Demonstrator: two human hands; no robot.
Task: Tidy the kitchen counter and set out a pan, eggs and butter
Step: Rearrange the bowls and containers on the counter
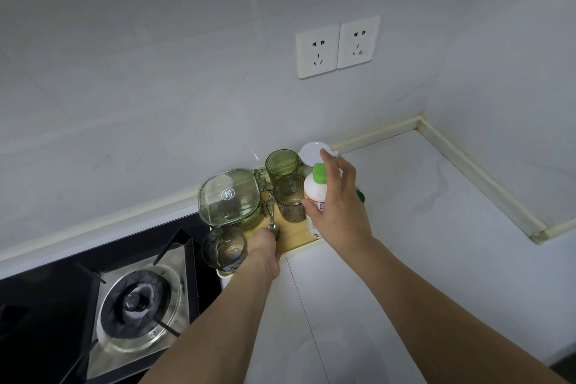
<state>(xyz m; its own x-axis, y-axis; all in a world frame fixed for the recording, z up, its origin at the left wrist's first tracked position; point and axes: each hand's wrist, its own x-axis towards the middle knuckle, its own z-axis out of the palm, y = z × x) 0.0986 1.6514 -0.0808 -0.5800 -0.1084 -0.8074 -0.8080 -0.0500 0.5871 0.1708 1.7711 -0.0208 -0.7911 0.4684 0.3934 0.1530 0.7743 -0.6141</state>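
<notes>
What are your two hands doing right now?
Left hand: holds a clear glass.
Right hand: fingers around the white bottle with the green cap.

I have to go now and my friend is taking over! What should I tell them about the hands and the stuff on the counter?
Left hand: grips a clear glass beside the stove, with a spoon at the fingers.
Right hand: fingers curled round the white bottle with the green cap.
Both stand at the wooden tray by the wall, which also carries a lidded glass container, two green cups and a white-lidded jar.
Done: nothing visibly put away yet.
Left: clear the tray items, then set out pan, eggs and butter; none are in view.
</notes>
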